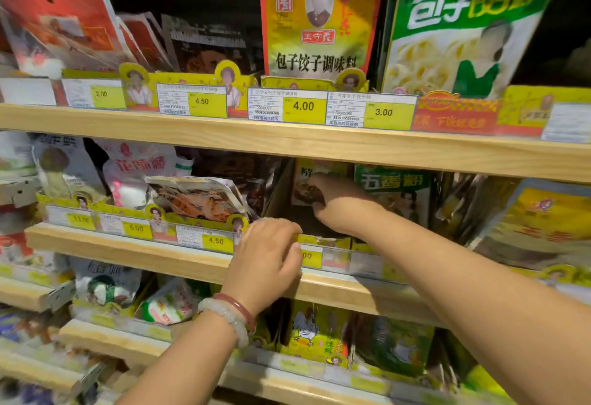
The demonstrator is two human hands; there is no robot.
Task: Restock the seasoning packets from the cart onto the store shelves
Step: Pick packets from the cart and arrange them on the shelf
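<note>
My right hand (342, 204) reaches deep into a dark, nearly bare slot on the middle shelf (128, 249) and grips a yellow-brown seasoning packet (303, 175) standing upright at the back. My left hand (267, 254), with two bracelets on the wrist, is at the shelf's front edge. Its curled fingers grip the yellow cardboard lip (323, 240) of the slot. The cart is out of view.
A green five-spice packet (395, 182) stands just right of the slot, and a lying packet (198, 196) is to its left. The upper shelf (287, 143) holds a tall yellow packet (316, 20) and a green one (463, 30) close overhead. Price tags line each edge.
</note>
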